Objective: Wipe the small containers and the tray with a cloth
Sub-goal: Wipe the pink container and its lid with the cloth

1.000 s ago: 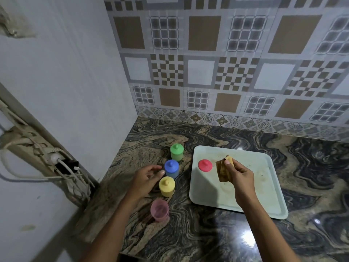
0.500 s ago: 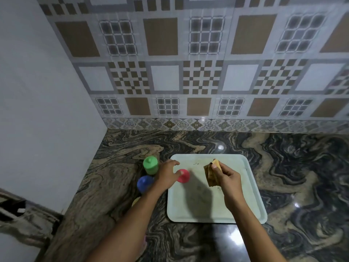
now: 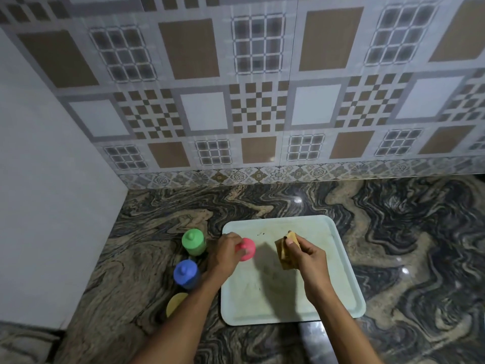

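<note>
my left hand [image 3: 225, 252] pinches the pink lid [image 3: 248, 248] on the left side of the tray [image 3: 330, 298], i think to lift it clear, while my right hand [image 3: 309, 257] grips the folded cloth [image 3: 283, 249] over the tray, the green container [image 3: 193, 241] and blue container [image 3: 185, 273] parked on the table [image 3: 420, 258] beside it.

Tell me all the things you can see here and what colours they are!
tray: 1, pale green-white, on counter
green container: 1, green, left of tray
blue container: 1, blue, nearer than green one
yellow container: 1, yellow, nearest, partly hidden
lid: 1, pink, over tray, in left hand
cloth: 1, yellow-brown, over tray, in right hand
counter: 1, dark swirly stone
tiled wall: 1, brown and grey, behind
plain wall: 1, white, left
hands: 2, left grips lid, right grips cloth
</note>
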